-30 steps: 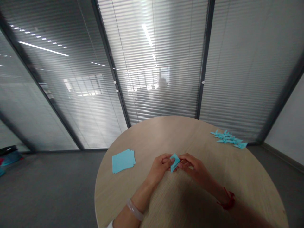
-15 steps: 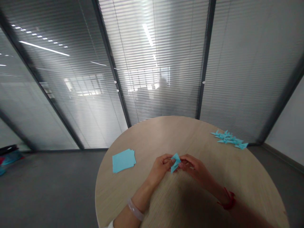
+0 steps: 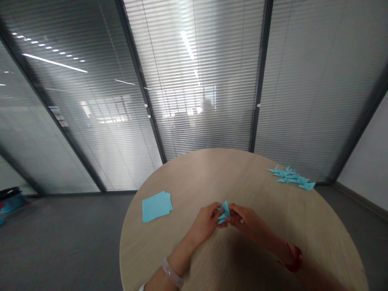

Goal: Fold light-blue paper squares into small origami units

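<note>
A small piece of folded blue origami paper [image 3: 224, 211] is held above the near middle of the table. My left hand [image 3: 206, 220] pinches its left side between thumb and fingers. From the right, my right hand [image 3: 246, 220] grips the opposite edge, its fingertips closed on the paper. Part of the folded piece is hidden behind the fingers. A stack of flat blue paper sheets [image 3: 157, 207] lies to the left of my hands. Several finished-looking folded blue paper cranes [image 3: 291, 177] are grouped at the far right.
The round wooden table [image 3: 209, 169] has its far edge close to a glass partition with blinds [image 3: 209, 133]. At the far left, a dark and blue object [image 3: 12, 201] sits on the grey floor [image 3: 75, 234].
Both hands have shifted slightly lower in view with the folded paper. The paper has turned a little, its top point now more upright. The stack and the cranes stay in place.
</note>
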Tool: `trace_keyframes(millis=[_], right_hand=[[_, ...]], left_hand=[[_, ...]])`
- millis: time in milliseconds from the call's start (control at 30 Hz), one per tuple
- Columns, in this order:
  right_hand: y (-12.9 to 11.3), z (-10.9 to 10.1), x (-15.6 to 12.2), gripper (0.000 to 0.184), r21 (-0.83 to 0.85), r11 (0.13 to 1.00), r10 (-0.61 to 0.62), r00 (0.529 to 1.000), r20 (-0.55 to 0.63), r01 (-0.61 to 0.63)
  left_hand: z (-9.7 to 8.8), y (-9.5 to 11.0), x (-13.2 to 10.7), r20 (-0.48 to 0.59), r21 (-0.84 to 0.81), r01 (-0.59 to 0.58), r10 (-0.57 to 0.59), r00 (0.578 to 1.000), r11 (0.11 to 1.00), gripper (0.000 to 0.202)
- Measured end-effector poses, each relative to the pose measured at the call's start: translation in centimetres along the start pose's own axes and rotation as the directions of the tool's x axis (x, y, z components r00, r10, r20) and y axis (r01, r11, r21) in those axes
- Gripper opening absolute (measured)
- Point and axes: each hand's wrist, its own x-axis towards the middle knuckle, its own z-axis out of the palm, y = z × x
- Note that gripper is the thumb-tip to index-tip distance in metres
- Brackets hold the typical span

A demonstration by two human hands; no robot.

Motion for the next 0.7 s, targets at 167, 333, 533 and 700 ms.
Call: trace_keyframes(millis=[167, 333, 533, 700], right_hand=[[0.4, 0.0, -0.5, 0.019, -0.285, 0.958, 0.064, 0.995, 0.077, -0.039], [0.2, -0.4, -1.0, 0.018, -0.297, 0.954, 0.078, 0.991, 0.109, -0.043], [0.3, -0.6, -1.2, 0.022, -0.295, 0.955, 0.062, 0.992, 0.106, -0.028], [0.9, -0.3, -1.1, 0.021, -0.267, 0.963, 0.065, 0.995, 0.076, -0.042]], left_hand=[[0.1, -0.2, -0.4, 0.075, 0.395, -0.056, 0.029, 0.997, 0.917, 0.026], [0.4, -0.1, -0.7, 0.108, 0.481, -0.076, 0.027, 0.994, 0.873, 0.032], [0.7, -0.1, -0.7, 0.137, 0.455, -0.078, 0.017, 0.990, 0.887, 0.032], [0.7, -0.7, -0.4, 0.091, 0.412, -0.053, 0.017, 0.996, 0.910, 0.031]])
